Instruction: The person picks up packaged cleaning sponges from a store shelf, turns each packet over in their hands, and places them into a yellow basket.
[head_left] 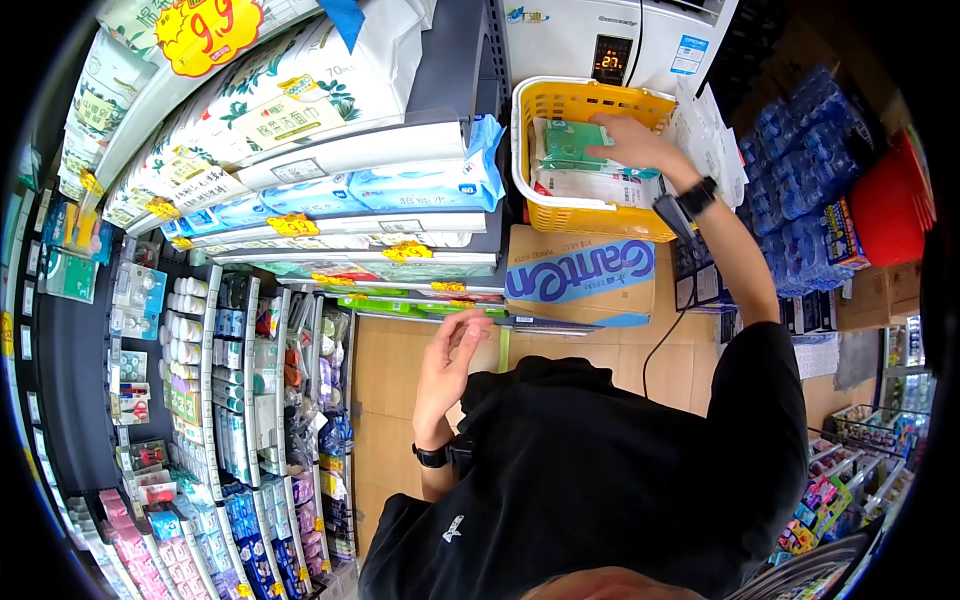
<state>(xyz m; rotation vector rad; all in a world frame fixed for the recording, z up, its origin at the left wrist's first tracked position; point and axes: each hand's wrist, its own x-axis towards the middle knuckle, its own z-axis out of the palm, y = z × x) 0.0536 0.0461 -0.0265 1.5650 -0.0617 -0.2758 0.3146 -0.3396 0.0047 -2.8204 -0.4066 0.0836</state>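
"Inside the yellow basket (pixel 590 220), seen in the head view, what lies there?"

"A green packet (pixel 566 146) with a glossy, soft-looking wrapper, flat and roughly rectangular. A white packet (pixel 600 190) lies beside it, on the side nearer the person. The basket itself is rigid plastic, with rounded corners and a slotted wall."

"And the hands?"

"The right hand (pixel 638 145) reaches palm down into the basket, fingers stretched over the green packet's right part. Whether they grip it or merely rest there, one cannot tell. The left hand (pixel 452 368) is loosely open, fingers slightly bent, near the front edge of the grey shelf (pixel 440 95)."

"Which way does the green packet point?"

"Its long axis seems to run left to right, along the basket's longer side, though the hand covers part of it. A cardboard box (pixel 635 298) with a blue printed band stands just on the person's side of the basket."
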